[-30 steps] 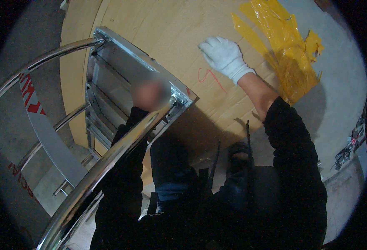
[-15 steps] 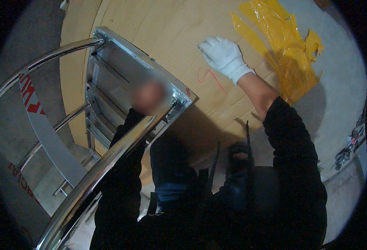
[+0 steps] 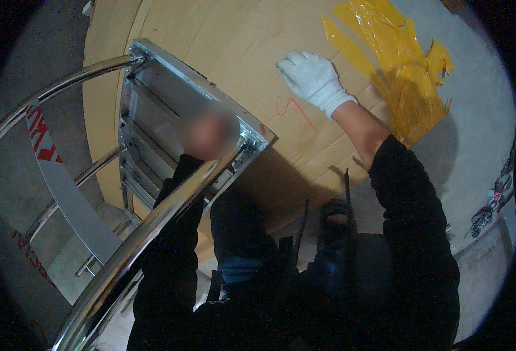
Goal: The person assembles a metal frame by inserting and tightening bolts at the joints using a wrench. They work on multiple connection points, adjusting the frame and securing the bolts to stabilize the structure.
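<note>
My right hand, in a white knit glove, is over the large brown cardboard, with its fingers curled under toward the left. Whatever they may hold is hidden beneath the glove. Red pencil-like marks run across the cardboard below it. My left hand is smeared by a blur, so its fingers do not show. It lies over the inside of a silvery metal frame with crossbars, close to that frame's right corner and beside a shiny curved tube.
Crumpled yellow tape covers the cardboard's right side. A grey strip with red marks hangs among curved metal rails at left. On the floor at far right sits a bundle in clear wrapping. My legs are below.
</note>
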Demonstrator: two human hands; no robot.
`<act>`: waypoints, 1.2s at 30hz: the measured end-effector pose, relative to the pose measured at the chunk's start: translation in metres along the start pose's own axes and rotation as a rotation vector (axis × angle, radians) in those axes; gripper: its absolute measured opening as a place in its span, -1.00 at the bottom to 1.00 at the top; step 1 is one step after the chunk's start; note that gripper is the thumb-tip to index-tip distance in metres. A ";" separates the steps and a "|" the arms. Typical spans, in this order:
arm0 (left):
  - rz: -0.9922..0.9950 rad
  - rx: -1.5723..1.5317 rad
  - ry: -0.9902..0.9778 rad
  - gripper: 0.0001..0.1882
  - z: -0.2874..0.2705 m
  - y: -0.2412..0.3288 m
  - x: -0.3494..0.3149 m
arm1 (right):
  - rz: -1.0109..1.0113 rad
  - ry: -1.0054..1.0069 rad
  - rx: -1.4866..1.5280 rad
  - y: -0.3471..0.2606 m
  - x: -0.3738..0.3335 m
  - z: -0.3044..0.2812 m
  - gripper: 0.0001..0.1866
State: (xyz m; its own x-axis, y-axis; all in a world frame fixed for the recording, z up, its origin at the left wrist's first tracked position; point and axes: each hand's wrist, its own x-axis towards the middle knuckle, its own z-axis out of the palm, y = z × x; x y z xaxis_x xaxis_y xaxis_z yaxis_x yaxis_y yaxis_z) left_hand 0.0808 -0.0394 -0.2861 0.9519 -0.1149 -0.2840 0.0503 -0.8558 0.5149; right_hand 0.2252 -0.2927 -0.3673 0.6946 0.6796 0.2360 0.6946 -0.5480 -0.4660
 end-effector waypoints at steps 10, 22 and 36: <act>0.181 -0.131 0.009 -0.73 -0.003 0.001 0.009 | 0.000 -0.003 0.017 0.001 -0.001 -0.002 -0.88; -0.225 -0.184 0.013 -0.79 -0.027 -0.008 -0.030 | 0.006 -0.025 0.026 0.001 -0.001 -0.002 -0.85; -0.526 -0.266 0.013 -0.83 -0.028 -0.024 -0.100 | 0.008 -0.032 0.011 0.000 0.000 -0.002 -0.87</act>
State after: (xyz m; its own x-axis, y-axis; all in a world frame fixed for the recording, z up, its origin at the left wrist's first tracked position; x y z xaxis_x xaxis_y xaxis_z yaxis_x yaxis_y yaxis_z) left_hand -0.0068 0.0070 -0.2471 0.7819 0.2984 -0.5473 0.5894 -0.6397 0.4933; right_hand 0.2253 -0.2935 -0.3651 0.6934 0.6906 0.2054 0.6872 -0.5482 -0.4768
